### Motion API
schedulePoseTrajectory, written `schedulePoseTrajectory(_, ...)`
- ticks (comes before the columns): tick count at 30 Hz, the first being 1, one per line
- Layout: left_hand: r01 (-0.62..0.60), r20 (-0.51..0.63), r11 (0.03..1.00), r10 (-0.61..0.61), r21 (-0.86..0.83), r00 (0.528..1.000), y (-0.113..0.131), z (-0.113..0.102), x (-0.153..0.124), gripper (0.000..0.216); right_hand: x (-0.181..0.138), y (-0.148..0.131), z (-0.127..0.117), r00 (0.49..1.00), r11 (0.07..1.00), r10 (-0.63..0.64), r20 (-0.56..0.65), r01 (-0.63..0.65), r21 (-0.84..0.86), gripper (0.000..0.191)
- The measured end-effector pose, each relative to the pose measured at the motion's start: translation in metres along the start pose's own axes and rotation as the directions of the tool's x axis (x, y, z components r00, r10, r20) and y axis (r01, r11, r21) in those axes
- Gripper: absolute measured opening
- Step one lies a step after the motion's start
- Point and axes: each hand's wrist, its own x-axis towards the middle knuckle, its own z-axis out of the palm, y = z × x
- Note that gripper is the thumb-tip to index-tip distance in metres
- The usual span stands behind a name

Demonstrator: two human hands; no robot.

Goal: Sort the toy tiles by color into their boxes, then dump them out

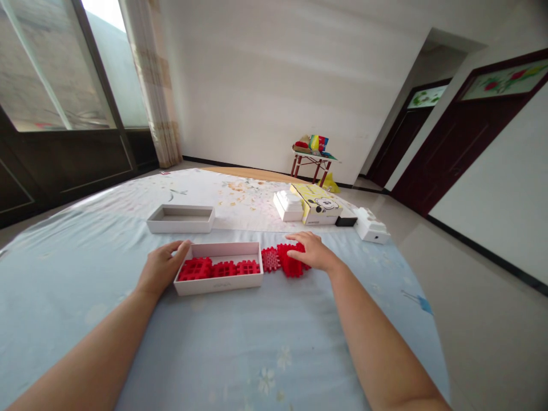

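Note:
A shallow white box (219, 283) lies open on the table, with several red plastic interlocking blocks (194, 269) along its bottom. My left hand (160, 265) holds the box's left end, thumb along the rim and part of the fingers hidden behind it. Just right of the box sits a small group of red blocks (291, 265) with grid faces and notched edges. Over that group is my right hand (314, 251), its thumb and fingers apart at the blocks' upper right side. Whether it touches them is hard to make out.
Beyond the left hand stands a second white box (180, 226). Farther right are a white moulded box (287, 206), a yellow cartoon box (319, 205), a black piece (346, 220) and another white box (371, 226). A blue floral cloth (240, 348) covers the table.

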Motion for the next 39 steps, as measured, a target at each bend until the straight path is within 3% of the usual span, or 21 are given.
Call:
schedulePoseTrajectory(3,-0.003,0.009,1.000,0.003,0.010,1.000,-0.003,0.002,0.001,0.056,-0.004,-0.001,-0.005,0.992,0.999,-0.033,0.118,0.032,0.009,0.070)
schedulePoseTrajectory(5,-0.001,0.013,1.000,0.001,0.013,1.000,-0.005,0.002,0.002,0.056,-0.006,-0.005,-0.006,0.988,0.999,-0.033,0.153,0.035,-0.011,0.077)
schedulePoseTrajectory(12,0.002,0.022,1.000,-0.002,0.008,1.000,-0.004,0.001,0.001,0.055,-0.010,-0.014,-0.006,0.986,0.995,-0.027,0.163,0.043,-0.093,0.060)
schedulePoseTrajectory(18,-0.003,0.024,1.000,0.003,-0.003,1.000,-0.005,0.003,0.002,0.054,-0.010,-0.012,0.000,0.976,0.995,-0.005,0.216,0.026,-0.098,0.056)
schedulePoseTrajectory(29,-0.030,0.010,0.999,0.030,0.015,1.000,-0.007,0.003,0.003,0.054,-0.017,-0.022,-0.009,0.989,0.981,-0.017,0.150,0.046,-0.190,0.037)
schedulePoseTrajectory(33,-0.035,-0.011,0.999,0.036,0.021,0.999,-0.006,0.004,0.002,0.053,-0.022,-0.029,-0.016,0.974,0.993,-0.070,0.214,0.090,-0.083,0.025)
schedulePoseTrajectory(39,-0.026,-0.006,0.999,0.026,0.034,1.000,-0.002,0.001,0.001,0.053,-0.029,-0.039,-0.019,0.957,0.968,-0.056,0.283,-0.018,0.252,0.026)
